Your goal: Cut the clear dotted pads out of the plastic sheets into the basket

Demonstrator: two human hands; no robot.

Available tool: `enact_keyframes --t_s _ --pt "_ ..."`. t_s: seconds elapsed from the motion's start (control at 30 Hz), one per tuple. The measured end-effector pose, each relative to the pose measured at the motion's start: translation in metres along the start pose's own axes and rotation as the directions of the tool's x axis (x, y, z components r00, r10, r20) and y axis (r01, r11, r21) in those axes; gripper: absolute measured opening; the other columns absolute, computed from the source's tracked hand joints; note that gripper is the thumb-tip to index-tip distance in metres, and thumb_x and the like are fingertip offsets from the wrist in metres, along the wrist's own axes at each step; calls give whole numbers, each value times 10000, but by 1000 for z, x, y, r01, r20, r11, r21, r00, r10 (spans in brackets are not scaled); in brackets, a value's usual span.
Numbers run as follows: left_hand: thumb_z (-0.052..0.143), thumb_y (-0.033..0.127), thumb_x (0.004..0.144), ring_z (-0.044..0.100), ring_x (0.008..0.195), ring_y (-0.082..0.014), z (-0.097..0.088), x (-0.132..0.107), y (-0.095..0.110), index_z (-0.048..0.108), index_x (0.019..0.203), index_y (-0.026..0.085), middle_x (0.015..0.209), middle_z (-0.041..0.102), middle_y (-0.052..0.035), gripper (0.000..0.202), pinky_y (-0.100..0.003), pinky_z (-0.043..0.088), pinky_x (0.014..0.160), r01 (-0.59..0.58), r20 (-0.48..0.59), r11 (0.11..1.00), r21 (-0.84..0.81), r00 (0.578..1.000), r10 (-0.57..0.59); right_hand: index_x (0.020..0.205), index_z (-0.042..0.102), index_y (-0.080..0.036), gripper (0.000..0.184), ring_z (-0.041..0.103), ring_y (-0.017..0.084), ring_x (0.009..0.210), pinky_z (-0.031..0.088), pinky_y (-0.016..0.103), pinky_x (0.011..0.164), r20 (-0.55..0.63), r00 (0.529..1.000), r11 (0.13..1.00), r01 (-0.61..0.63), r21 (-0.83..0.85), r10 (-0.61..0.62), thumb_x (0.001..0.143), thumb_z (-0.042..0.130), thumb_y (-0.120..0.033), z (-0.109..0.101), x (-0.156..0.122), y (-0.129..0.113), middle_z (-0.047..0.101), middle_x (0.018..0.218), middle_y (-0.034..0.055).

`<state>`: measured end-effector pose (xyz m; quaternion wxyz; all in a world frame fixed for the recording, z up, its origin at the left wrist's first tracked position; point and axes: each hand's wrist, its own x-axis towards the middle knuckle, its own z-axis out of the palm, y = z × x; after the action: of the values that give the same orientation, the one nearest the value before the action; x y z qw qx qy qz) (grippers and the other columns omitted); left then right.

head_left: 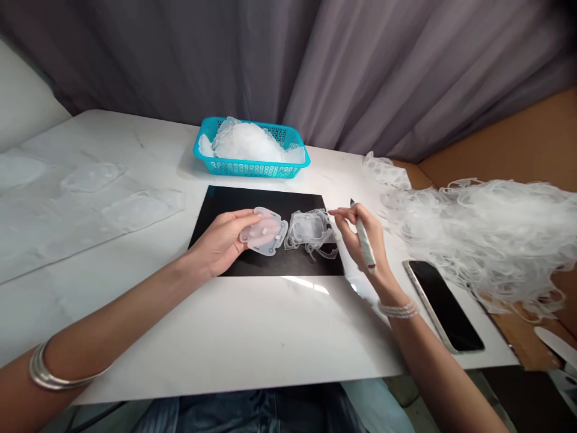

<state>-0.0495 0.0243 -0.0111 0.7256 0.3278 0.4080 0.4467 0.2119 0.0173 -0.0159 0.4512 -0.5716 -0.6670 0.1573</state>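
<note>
My left hand [225,237] is closed on the edge of a translucent, frosted plastic piece [265,233], thumb on top and fingers showing through from beneath. The piece has a lobed outline and small raised parts and holes. It is held over a black mat [288,264]. Beside it on the mat lies a tangle of translucent trimmings [311,228] with thin strips and a frame-like outline. My right hand [363,231] holds a pen-shaped tool [365,243] with a pale wrapped handle, its dark pointed end upward. The fingertips of that hand are close to the trimmings; whether they touch is unclear.
A blue basket [252,168] heaped with translucent pieces stands behind the mat. To the right are a large pile of stringy trimmings [491,228] and a phone [444,307]. Clear sheets [135,210] with pieces lie on the left of the white table [225,343]. A grey curtain [180,60] hangs behind.
</note>
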Motion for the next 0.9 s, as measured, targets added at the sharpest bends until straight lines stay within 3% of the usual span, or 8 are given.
enact_keyframes --t_s 0.07,0.13,0.3,0.47,0.6,0.7,0.83,0.9 --pt "630 173 866 704 888 -187 3 -2 1 762 978 78 949 748 -118 198 -258 584 767 36 23 999 -40 999 -36 713 316 -246 329 696 239 972 465 361 819 31 1000 995 -6 100 3 892 590 -283 6 -2 -19 722 877 50" --pt "600 194 884 709 940 -217 7 -4 2 763 979 73 972 752 -130 224 -293 589 815 78 53 994 -79 996 -74 712 325 -239 346 698 226 938 469 340 781 155 987 972 -76 221 42 886 620 -292 14 -4 -38 722 890 47" --pt "564 175 883 709 867 -196 13 -10 4 754 921 86 939 753 -112 213 -304 579 829 116 9 985 -129 993 -115 735 334 -235 364 658 172 782 472 300 688 414 905 816 -313 487 100 834 681 -280 28 -8 -57 650 763 -12" --pt "550 175 882 709 812 -187 14 -11 5 737 906 92 892 752 -104 206 -308 580 781 134 17 982 -132 991 -133 735 350 -231 383 633 154 739 490 306 690 413 901 730 -371 574 132 799 726 -262 33 -10 -44 647 761 -16" --pt "548 208 891 724 927 -235 12 -10 4 725 925 86 967 757 -146 217 -334 584 818 155 54 983 -98 987 -150 724 351 -232 400 635 153 713 513 311 677 393 904 722 -383 576 167 792 744 -263 32 -10 -40 666 761 -9" --pt "519 226 913 675 1125 -274 9 -10 3 705 1048 98 1187 711 -176 263 -388 564 931 137 27 984 -111 990 -135 718 335 -237 401 659 163 726 541 333 699 273 950 769 -288 570 153 826 720 -260 30 -10 -41 712 825 15" --pt "554 381 929 561 1303 -305 8 -9 -1 601 1289 150 1437 554 -180 430 -431 520 1023 179 -13 971 -159 983 -183 701 344 -242 380 709 203 872 553 355 765 -29 999 931 22 364 -13 871 684 -230 32 -18 -48 740 908 43" --pt "558 458 917 582 1275 -324 9 -9 -3 574 1316 124 1429 553 -204 520 -445 519 1026 236 53 948 -216 972 -230 701 347 -244 359 720 206 891 556 345 744 64 985 953 135 271 -157 901 644 -221 34 -24 -54 744 911 47"
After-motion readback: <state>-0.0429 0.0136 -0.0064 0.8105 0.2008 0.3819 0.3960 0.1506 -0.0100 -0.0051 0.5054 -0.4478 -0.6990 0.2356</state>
